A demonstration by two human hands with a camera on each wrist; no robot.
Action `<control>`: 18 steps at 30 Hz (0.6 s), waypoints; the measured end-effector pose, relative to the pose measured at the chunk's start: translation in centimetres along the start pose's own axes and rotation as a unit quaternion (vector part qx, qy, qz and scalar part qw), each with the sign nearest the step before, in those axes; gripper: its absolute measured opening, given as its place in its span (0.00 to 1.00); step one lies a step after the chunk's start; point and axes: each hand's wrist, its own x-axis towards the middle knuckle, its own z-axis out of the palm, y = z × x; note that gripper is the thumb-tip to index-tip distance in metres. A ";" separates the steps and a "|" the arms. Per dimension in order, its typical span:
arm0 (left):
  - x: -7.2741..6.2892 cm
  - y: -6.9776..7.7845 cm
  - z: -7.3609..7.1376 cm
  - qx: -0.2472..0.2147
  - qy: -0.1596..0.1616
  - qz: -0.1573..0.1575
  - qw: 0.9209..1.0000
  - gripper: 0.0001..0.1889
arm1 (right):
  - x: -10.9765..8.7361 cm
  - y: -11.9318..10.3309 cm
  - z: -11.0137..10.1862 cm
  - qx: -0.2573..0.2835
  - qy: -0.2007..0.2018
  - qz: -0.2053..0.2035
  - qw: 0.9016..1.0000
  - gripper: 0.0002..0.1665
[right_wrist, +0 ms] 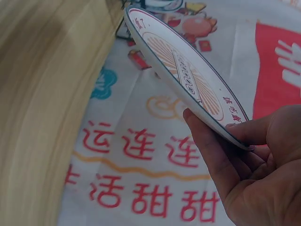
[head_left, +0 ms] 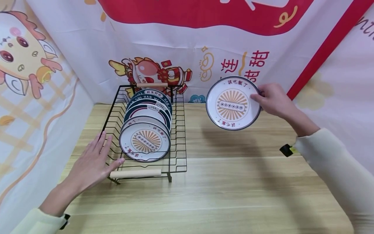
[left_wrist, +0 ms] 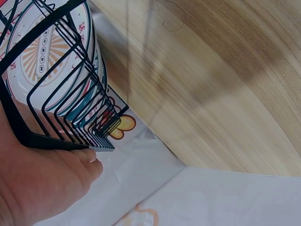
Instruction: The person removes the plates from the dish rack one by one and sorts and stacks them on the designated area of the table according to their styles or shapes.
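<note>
My right hand pinches a white plate by its right edge and holds it up above the table. The plate has a dark rim, an orange sunburst and red characters; in the right wrist view the thumb lies on its face and the fingers are behind it. At the left, my left hand rests against the side of a black wire dish rack, fingers fairly straight, thumb near the front corner. Several plates lean in the rack, the front plate in the same sunburst pattern, dark-patterned plates behind.
The rack stands on a light wood table and has wooden handles, one at the front and one at the back. A printed cloth hangs behind the table, and another printed cloth borders its left side.
</note>
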 end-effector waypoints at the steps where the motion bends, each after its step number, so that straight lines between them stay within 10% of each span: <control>1: 0.0 0.0 0.0 0.000 0.000 0.001 1.000 0.53 | 0.0 0.7 0.0 0.004 -0.002 0.007 1.000 0.21; 10: 0.2 0.1 -0.2 0.000 0.000 0.003 1.000 0.53 | 0.3 6.4 0.2 0.057 -0.030 0.103 0.993 0.26; 18: 0.0 0.0 -0.1 -0.004 -0.003 0.001 1.000 0.53 | 1.4 10.7 2.0 0.187 -0.042 0.183 0.964 0.25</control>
